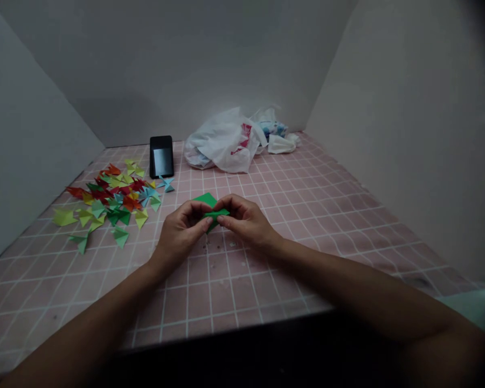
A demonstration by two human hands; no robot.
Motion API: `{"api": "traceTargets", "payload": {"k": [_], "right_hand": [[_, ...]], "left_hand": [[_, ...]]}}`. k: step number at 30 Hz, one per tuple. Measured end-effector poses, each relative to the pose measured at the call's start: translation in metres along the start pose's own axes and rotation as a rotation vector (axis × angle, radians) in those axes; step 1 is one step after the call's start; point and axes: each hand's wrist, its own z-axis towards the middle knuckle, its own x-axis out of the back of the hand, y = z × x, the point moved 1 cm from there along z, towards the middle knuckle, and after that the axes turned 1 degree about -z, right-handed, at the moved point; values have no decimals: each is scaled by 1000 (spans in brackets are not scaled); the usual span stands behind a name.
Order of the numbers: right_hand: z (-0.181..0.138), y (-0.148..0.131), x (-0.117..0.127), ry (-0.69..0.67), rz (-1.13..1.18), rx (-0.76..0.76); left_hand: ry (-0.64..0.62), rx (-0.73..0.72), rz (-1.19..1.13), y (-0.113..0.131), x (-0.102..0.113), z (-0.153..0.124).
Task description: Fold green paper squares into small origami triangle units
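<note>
the green paper [207, 200] sits at the centre of the frame, low over the pink tiled table [307, 205]. the left hand [181, 229] and right hand [244, 218] pinch it from opposite sides, equally near, fingertips almost meeting. its fold runs left to right.

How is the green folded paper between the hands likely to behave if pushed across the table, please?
The green paper looks thin and creased, so it is probably very light and would slide, not roll. Held between left hand and right hand, it likely bends easily.
</note>
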Motion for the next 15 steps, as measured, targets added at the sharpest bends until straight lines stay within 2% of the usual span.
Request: {"api": "traceTargets", "payload": {"k": [3,9,15], "right_hand": [[0,3,1,22,-62,6],[-1,0,4,49,-362,76],[-2,-4,4,56,-432,101]], "left_hand": [[7,-20,69,-2,1,0],[12,-68,200,-1,3,-2],[1,-67,197,1,1,-1]]}}
